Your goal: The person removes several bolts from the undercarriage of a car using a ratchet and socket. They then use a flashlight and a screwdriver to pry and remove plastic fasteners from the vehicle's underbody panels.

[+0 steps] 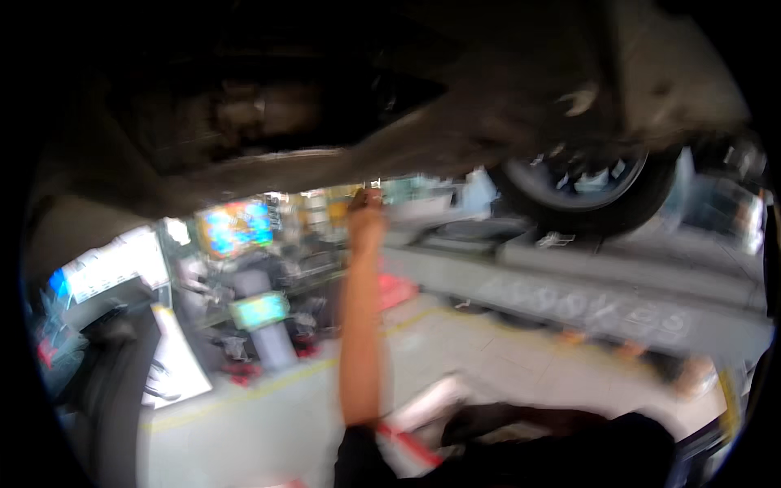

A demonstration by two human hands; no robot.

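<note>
I'm holding the left hand [368,203] up at the lower edge of the car underside [439,134], its forearm [360,342] rising nearly upright out of a black sleeve [355,455]. Blur is smearing the fingers, so I'm not able to tell whether they are closing on anything, nor whether the hand is touching the underside or just showing in front of it. The right hand is falling outside my view, so I can't tell its state. The underside is spanning the top of the scene, dark and partly lost in shadow. To the right of the hand, a wheel [606,218] is hanging below the bodywork, its tyre showing black around a grey rim. Under it a long grey beam [569,281] is running across the right side, with pale markings along its face. Near the forearm, a red object [396,290] is sitting too blurred to name. At left I'm seeing a dark post [122,350], a multicoloured panel [236,228] and a small green panel [260,311]; below them, a yellow line [260,393] is crossing the pale floor [252,439].
</note>
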